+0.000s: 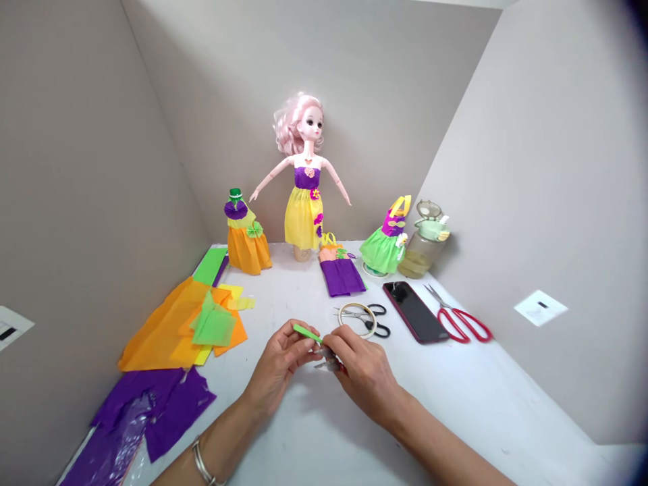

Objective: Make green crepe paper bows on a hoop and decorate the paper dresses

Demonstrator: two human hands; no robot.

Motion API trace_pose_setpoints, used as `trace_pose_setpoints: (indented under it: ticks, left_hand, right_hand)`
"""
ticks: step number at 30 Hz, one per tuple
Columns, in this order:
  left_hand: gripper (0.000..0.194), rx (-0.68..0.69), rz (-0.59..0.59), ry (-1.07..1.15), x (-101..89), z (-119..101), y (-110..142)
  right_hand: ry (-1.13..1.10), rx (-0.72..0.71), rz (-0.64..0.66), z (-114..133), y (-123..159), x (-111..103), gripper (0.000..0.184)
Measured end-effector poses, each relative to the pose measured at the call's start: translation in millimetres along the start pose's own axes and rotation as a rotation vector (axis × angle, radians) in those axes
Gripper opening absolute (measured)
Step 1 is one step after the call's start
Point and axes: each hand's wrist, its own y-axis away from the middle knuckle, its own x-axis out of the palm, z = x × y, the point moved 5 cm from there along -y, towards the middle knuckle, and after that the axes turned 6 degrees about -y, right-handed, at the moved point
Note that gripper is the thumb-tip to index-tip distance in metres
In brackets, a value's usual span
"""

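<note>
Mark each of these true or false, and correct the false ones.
1. The left hand holds a green paper strip. True.
2. The red-handled scissors lie to the right of the phone. True.
3. The doll wears a blue dress. False: its dress is yellow and purple.
4. The phone stands upright against the wall. False: it lies flat on the table.
</note>
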Motion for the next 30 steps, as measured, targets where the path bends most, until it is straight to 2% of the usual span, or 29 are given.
trace_pose_setpoints:
  ticks: [6,17,30]
  left_hand:
    - [0.017,-0.014,-0.007,0.013,-1.0,0.8,1.8]
    - [0.010,0.010,0.012,0.007,0.9,0.1,0.8]
    - [0.008,0.016,0.008,0.000,-1.2,1.8,2.0]
  right_hand:
    - [-0.008,0.021,0.009,-2.8,1.8,3.3,0.020]
    - [0.032,-0.014,0.014,0.4,0.2,0.6,0.022]
    - [0.106,-0.035,0.062,-2.5,7.8,8.2,0.020]
